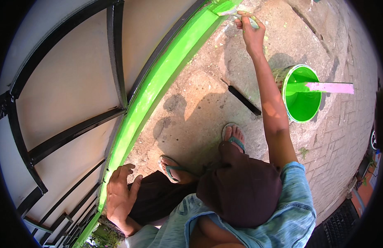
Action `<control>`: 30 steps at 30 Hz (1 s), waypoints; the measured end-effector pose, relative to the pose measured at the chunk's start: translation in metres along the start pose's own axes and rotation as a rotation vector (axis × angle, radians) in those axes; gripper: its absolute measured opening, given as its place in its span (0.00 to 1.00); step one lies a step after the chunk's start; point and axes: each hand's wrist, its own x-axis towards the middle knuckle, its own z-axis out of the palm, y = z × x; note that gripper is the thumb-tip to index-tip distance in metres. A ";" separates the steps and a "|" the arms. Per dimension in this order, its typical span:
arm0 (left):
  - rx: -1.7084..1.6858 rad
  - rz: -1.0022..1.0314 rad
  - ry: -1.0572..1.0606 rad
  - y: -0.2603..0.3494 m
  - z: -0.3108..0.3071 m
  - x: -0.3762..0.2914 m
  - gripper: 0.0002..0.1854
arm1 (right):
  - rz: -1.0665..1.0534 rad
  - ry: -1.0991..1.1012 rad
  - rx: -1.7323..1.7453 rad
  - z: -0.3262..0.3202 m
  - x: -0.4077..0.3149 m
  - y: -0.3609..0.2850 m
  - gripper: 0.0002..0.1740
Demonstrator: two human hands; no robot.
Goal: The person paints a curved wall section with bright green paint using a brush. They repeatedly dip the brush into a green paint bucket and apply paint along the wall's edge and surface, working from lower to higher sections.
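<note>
My right hand (251, 28) grips the handle of a paintbrush (230, 12), its bristles against the top of a low ledge (166, 80) coated in bright green paint. Flecks of green mark the fingers. At the lower left, my left hand (121, 189) hangs beside the ledge with thumb and fingers apart and nothing in it; whether it touches the ledge I cannot tell. To the right of my right forearm stands a paint bucket (303, 111) with green paint inside. A flat stick (331, 87), pink at one end and green at the other, lies across its mouth.
Black metal fence bars (76, 135) with pale panels (67, 74) rise on the left. A black strip (244, 100) lies on the concrete (197, 114) near my sandalled foot (235, 136). Brick paving (343, 124) runs along the right, and a black grate (340, 220) sits at lower right.
</note>
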 end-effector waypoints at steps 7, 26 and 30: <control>-0.002 0.003 -0.015 0.003 -0.002 0.001 0.17 | 0.052 0.102 0.031 -0.004 -0.006 0.000 0.16; -0.011 0.019 0.012 0.000 0.001 0.002 0.17 | 0.054 0.078 0.033 -0.009 0.004 0.002 0.14; 0.007 -0.018 -0.022 0.004 -0.003 0.003 0.17 | 0.028 0.109 -0.027 -0.008 -0.012 -0.006 0.15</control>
